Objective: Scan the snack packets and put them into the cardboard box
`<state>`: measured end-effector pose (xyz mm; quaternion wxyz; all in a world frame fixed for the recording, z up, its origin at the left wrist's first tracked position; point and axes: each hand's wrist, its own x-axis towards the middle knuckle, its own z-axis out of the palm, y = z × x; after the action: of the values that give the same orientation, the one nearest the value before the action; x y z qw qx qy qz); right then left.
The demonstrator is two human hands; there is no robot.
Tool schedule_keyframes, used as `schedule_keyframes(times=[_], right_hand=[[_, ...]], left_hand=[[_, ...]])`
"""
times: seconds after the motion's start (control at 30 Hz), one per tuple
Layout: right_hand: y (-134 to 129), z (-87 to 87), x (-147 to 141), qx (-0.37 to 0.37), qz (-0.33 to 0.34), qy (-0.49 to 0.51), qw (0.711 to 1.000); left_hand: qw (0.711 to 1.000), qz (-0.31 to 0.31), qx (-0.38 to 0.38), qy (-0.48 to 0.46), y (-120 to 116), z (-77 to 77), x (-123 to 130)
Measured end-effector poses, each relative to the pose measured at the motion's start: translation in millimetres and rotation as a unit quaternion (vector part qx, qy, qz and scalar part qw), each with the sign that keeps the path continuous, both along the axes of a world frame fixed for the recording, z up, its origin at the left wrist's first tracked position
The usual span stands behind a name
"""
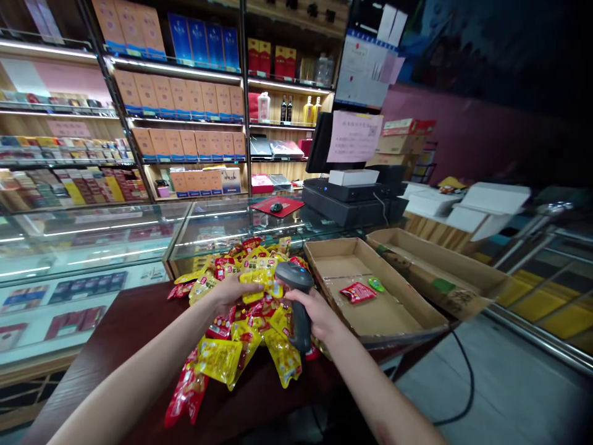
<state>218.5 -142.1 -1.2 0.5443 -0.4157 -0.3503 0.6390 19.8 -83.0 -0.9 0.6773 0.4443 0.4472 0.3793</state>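
My left hand [230,290] pinches a yellow snack packet [258,281] above a heap of packets. In my right hand [315,311] is a dark grey handheld barcode scanner [300,321], its handle pointing down and its head tilted toward the yellow packet. Below both hands lies the pile of red and yellow snack packets [220,358], spread over a dark red-brown tabletop [125,346]. My fingers partly cover the held packet, so its print cannot be read.
Right of the heap stands a shallow cardboard box [398,309] holding a red packet [358,292] and a green packet [377,284]. Another cardboard box [430,266] adjoins it. Behind are a glass counter [217,216], a mouse [276,207] on a red pad, and a monitor [319,145].
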Motion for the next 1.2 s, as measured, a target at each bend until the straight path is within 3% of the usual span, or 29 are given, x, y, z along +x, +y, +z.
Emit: schedule_keyframes(times=[0.17, 0.37, 0.5, 0.73, 0.97, 1.2], right_hand=[[12.7, 10.0, 0.0, 0.013, 0.047, -0.058, 0.997], [27.6, 3.6, -16.0, 0.058, 0.013, -0.081, 0.995], [25.3, 0.9, -19.4, 0.097, 0.009, -0.108, 0.989], [-20.1, -4.0, -19.2, 0.159, -0.038, -0.232, 0.959], [-70.9, -24.1, -38.9, 0.025, 0.037, -0.108, 0.993], [-85.3, -30.0, -50.0, 0.021, 0.066, -0.122, 0.99]], left_hand=[[0.997, -0.027, 0.0, 0.074, 10.3, 1.8, 1.2], [0.999, 0.045, -0.017, -0.003, 25.2, -3.9, 13.9], [0.998, 0.046, -0.048, -0.021, 31.5, -4.5, 16.3], [0.998, 0.055, -0.025, 0.006, 28.3, 0.2, 16.2], [0.996, 0.092, -0.015, -0.01, 17.0, -8.3, 20.1], [0.995, 0.086, -0.034, -0.021, 15.8, -12.4, 18.3]])
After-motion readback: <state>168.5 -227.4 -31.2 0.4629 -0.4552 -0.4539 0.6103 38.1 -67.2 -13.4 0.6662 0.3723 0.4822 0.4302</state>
